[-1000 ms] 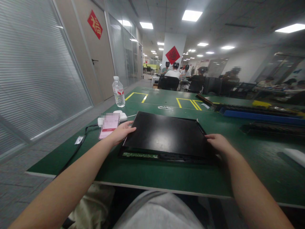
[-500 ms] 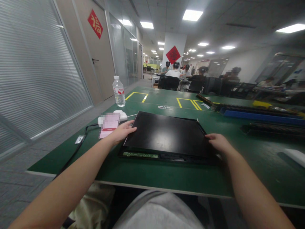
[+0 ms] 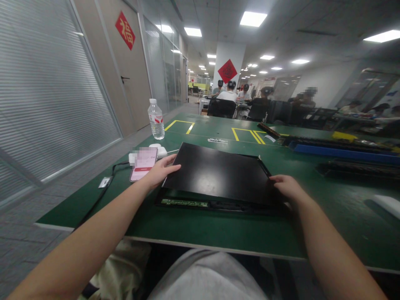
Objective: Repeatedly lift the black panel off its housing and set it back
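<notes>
A flat black screen panel lies over a thin black frame on the green table. My left hand grips the panel's left edge, thumb on top and fingers beneath. That side is tilted up off the frame. My right hand pinches the panel's right edge near the frame's side; its lower fingers are partly hidden. Along the near side of the frame a green circuit board strip shows below the panel.
Left of the panel lie a phone, a white charger and a black cable. A water bottle stands behind them. A long blue piece and dark strips lie at right. Several people sit at tables beyond.
My left hand has raised the panel's left side slightly, widening the gap above the frame. My right hand stays at the right edge.
</notes>
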Action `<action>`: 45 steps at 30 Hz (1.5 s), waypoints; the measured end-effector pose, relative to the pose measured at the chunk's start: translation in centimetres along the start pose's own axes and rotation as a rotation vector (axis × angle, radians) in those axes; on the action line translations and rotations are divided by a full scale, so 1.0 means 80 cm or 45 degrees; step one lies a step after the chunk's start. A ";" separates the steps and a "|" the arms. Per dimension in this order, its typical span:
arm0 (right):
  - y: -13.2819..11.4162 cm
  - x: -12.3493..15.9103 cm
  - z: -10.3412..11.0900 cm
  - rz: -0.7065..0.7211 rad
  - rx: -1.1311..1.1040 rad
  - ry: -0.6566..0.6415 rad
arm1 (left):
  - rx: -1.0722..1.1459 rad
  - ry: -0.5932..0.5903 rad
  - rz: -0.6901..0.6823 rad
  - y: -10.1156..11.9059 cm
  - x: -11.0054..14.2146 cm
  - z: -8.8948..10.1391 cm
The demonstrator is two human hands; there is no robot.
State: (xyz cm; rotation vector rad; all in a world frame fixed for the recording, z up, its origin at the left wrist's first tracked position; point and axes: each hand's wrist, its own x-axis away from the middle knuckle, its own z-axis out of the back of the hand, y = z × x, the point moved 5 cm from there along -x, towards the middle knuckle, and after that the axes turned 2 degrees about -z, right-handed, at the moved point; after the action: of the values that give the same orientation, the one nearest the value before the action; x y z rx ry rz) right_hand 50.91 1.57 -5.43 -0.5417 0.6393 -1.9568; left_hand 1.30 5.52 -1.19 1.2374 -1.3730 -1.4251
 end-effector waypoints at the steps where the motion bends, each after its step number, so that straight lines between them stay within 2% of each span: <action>1: 0.000 0.000 0.000 0.000 0.004 0.006 | -0.040 0.014 -0.017 -0.002 -0.001 0.003; 9: -0.002 0.004 0.000 -0.036 -0.017 -0.017 | -0.353 0.221 -0.041 -0.007 -0.006 0.017; 15: 0.002 0.002 0.000 -0.039 -0.052 -0.007 | -0.451 0.079 -0.036 -0.013 -0.006 0.009; 19: 0.003 0.001 -0.001 -0.027 -0.075 -0.003 | -0.565 0.055 -0.065 -0.018 -0.008 0.011; 24: 0.003 0.001 0.000 -0.013 -0.051 0.004 | -0.754 0.136 -0.100 -0.021 -0.011 0.020; 33: -0.001 0.006 -0.001 -0.053 -0.100 -0.016 | -0.869 0.199 -0.058 -0.023 -0.012 0.024; 45: -0.010 0.013 0.002 -0.081 -0.118 -0.003 | -0.825 0.224 -0.078 -0.020 -0.014 0.021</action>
State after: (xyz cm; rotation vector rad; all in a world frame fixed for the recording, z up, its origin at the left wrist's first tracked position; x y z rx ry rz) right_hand 50.05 0.95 -4.66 -0.6284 0.7215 -1.9932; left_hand 0.08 7.14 -2.72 0.9442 -0.6692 -1.5858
